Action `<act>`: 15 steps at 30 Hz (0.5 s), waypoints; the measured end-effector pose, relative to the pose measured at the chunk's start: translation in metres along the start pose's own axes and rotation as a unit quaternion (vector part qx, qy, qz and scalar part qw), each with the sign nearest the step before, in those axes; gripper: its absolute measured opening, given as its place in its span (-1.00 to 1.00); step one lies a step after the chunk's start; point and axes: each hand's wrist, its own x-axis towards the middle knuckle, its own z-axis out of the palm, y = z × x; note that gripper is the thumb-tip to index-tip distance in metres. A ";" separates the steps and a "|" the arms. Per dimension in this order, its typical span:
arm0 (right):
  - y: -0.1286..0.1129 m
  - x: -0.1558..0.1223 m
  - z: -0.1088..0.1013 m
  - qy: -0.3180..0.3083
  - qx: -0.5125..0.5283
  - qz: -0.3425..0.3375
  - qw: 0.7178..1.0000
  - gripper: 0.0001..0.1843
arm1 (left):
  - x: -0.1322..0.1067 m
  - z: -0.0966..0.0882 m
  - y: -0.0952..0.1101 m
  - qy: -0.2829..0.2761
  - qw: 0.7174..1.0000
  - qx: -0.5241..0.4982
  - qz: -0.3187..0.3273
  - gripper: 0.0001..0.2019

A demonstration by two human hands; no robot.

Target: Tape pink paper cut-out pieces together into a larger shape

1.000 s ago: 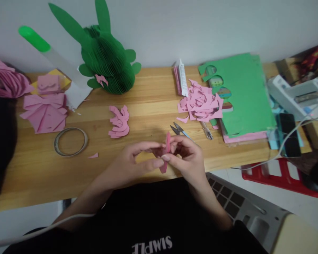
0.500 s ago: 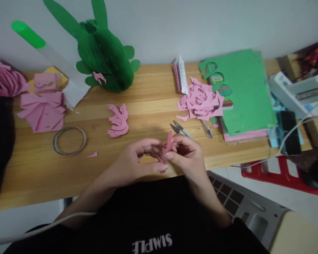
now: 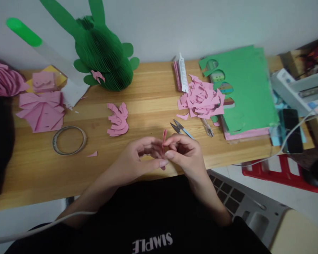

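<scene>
Between my hands, just above the table's front edge, stands a small pink paper cutout [image 3: 164,137], seen nearly edge-on so its shape is hard to make out. My left hand [image 3: 141,157] pinches it from the left, and my right hand [image 3: 184,151] grips it from the right with thumb and forefinger. Small snips [image 3: 182,129] with dark blades lie behind my right hand. A pile of curved pink paper cutouts [image 3: 118,120] rests to the left, behind my left hand.
Pink paper scraps [image 3: 201,97], a white tube [image 3: 182,74] and green paper sheets [image 3: 250,91] lie at back right. A green honeycomb paper rabbit [image 3: 103,53] stands against the wall. A tape roll [image 3: 69,140] and folded pink paper pieces [image 3: 42,111] are on the left.
The pink paper cutout has turned, now showing its thin edge instead of part of its face. Both hands keep hold of it in almost the same place. The view has shifted slightly.
</scene>
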 end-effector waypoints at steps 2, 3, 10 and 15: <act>0.000 0.000 0.000 -0.002 0.004 -0.003 1.000 -0.68 | 0.000 -0.001 0.000 0.005 1.000 0.011 -0.005 -0.73; 0.001 0.000 0.000 0.000 0.007 -0.004 1.000 -0.70 | 0.000 -0.001 0.000 0.007 1.000 0.016 -0.007 -0.72; 0.003 0.000 0.001 0.004 0.016 -0.007 1.000 -0.80 | 0.000 -0.002 0.001 0.010 1.000 0.021 -0.015 -0.75; 0.002 0.000 0.001 0.002 0.023 -0.010 1.000 -0.90 | 0.002 -0.002 0.001 0.005 1.000 0.019 -0.004 -0.78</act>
